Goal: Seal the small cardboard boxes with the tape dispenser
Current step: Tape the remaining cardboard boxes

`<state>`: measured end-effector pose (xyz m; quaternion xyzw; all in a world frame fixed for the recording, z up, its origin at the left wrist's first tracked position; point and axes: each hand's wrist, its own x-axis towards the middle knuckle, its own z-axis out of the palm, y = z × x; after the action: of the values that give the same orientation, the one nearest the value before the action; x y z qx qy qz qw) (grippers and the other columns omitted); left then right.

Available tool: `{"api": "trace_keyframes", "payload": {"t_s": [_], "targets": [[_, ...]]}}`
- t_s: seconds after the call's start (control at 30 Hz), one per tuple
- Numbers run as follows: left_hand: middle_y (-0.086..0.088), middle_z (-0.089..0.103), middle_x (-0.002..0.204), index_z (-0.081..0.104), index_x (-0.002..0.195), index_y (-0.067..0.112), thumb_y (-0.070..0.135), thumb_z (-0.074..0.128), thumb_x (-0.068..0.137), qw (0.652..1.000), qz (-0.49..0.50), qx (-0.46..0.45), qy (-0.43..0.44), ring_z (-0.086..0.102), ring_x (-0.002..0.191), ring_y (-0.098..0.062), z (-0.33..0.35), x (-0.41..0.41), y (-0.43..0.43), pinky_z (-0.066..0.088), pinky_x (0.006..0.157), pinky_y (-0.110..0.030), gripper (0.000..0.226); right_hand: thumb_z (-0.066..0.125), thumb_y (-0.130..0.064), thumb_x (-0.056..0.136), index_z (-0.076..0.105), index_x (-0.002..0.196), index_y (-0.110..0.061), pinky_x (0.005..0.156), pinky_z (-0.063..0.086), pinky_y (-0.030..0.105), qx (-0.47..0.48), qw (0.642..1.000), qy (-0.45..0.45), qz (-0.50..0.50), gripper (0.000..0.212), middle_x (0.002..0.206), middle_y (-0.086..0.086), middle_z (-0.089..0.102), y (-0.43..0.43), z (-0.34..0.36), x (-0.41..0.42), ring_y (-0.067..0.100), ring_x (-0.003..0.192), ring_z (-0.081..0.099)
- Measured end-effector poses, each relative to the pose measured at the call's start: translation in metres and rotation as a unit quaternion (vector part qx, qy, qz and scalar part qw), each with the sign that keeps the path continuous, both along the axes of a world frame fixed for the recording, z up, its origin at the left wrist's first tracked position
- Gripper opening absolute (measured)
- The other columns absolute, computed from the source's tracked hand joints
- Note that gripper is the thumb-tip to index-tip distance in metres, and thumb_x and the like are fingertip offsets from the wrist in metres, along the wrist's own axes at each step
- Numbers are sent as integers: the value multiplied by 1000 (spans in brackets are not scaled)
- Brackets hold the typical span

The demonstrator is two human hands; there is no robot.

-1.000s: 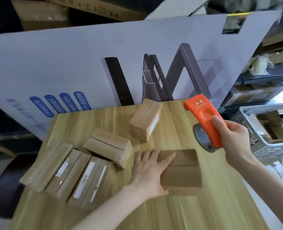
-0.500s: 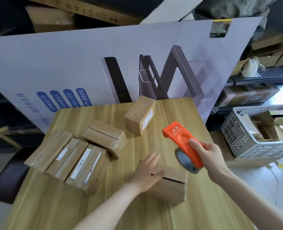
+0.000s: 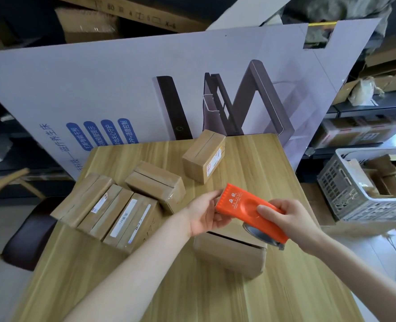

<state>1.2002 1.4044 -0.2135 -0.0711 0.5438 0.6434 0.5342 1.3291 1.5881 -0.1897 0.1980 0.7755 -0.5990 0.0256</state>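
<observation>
wooden surface (image 3: pixel 215 289) holds your unsealed brown cardboard box (image 3: pixel 229 254); right hand (image 3: pixel 290 219) grips the orange plastic tape dispenser (image 3: pixel 243 206), left hand (image 3: pixel 204 217) pinches its toothed end: draw tape along the seam.

Head view, downward, close over table (image 3: pixel 215 298)

Storage room, cluttered, brightest at the right.
Wood-grain worktop (image 3: pixel 250 159) backed by a large white printed cardboard panel (image 3: pixel 99 89). Dark shelving (image 3: pixel 366 108) at right carries brown cartons (image 3: pixel 359 133). Grey perforated crate (image 3: pixel 345 194) stands on the pale floor (image 3: pixel 389 263). Dark seat (image 3: pixel 27 240) at left.
</observation>
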Motion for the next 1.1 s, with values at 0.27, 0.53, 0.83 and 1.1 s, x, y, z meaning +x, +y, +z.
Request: {"api": "trace_keyframes", "payload": {"t_s": [0.27, 0.53, 0.83, 1.1], "targets": [[-6, 71, 71, 71, 76, 12, 41, 57, 91, 1000, -3, -15, 25, 71, 66, -16, 2, 2, -9, 59, 61, -26, 36, 69, -28, 89, 70, 78, -3, 40, 47, 41, 37, 999, -5, 10, 27, 58, 20, 65, -3, 7, 2, 30, 38, 56], [0, 68, 74, 65, 86, 14, 30, 57, 95, 984, -19, -73, 162, 66, 69, -10, 4, 2, -14, 55, 64, -26, 20, 73, -28, 86, 68, 61, -18, 34, 46, 31, 66, 998, -4, 23, 28, 55, 12, 65, -3, 5, 3, 28, 38, 57], [-10, 73, 83, 66, 101, 4, 51, 44, 95, 991, 47, -18, 124, 71, 73, -20, 15, -1, -19, 57, 60, -28, 52, 71, -28, 88, 69, 69, -11, 32, 46, 32, 57, 998, 6, 8, 26, 55, 12, 66, -3, 7, 2, 33, 38, 58], [-4, 71, 70, 65, 98, 6, 16, 66, 89, 994, 69, -19, 77, 68, 61, -12, 5, 3, -22, 55, 55, -23, 14, 70, -28, 89, 70, 74, -8, 37, 48, 39, 34, 999, 6, 29, 25, 56, 13, 66, -4, 9, 3, 34, 40, 59]]}}
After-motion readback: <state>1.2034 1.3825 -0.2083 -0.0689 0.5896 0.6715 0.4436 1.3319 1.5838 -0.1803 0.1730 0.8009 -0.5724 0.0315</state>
